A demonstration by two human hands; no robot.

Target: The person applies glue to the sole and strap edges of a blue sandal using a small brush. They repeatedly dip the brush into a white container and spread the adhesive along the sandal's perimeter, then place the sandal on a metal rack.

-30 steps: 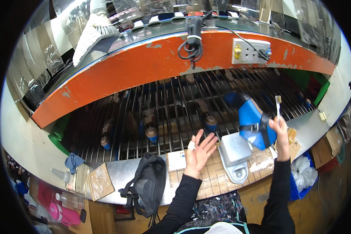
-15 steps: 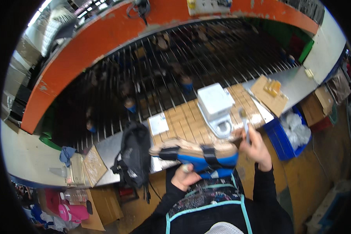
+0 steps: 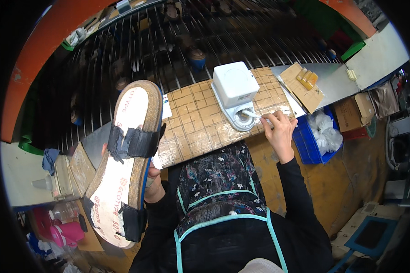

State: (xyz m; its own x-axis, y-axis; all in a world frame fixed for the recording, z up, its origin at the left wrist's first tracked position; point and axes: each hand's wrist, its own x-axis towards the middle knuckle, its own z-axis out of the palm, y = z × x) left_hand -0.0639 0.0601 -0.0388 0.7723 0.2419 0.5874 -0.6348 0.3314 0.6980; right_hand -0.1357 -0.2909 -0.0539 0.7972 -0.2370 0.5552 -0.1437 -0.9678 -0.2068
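Observation:
My left hand (image 3: 155, 187) grips an unfinished sandal (image 3: 116, 193) on a blue last, its pale, printed underside turned up. Black strap ends lie folded over the sole's edges, and a cork-coloured rim runs round it. The sandal hides part of the hand's fingers. My right hand (image 3: 280, 132) pinches a light-handled brush (image 3: 253, 114), whose tip is down in the round cup of a white dispenser (image 3: 236, 86). The dispenser stands on a tape-covered cardboard sheet (image 3: 187, 132) on the bench.
A dark rack of metal bars (image 3: 168, 59) stretches behind the bench. Yellow blocks (image 3: 307, 78) lie on cardboard at the right, above a blue crate (image 3: 305, 148) of clear plastic bags. A blue cloth (image 3: 50, 160) and pink bottle (image 3: 67, 233) are at the left.
The sandal has moved left and been turned, from side-on to underside up. The brush has gone from beside the dispenser into its cup. The dark bag-like thing at left no longer shows.

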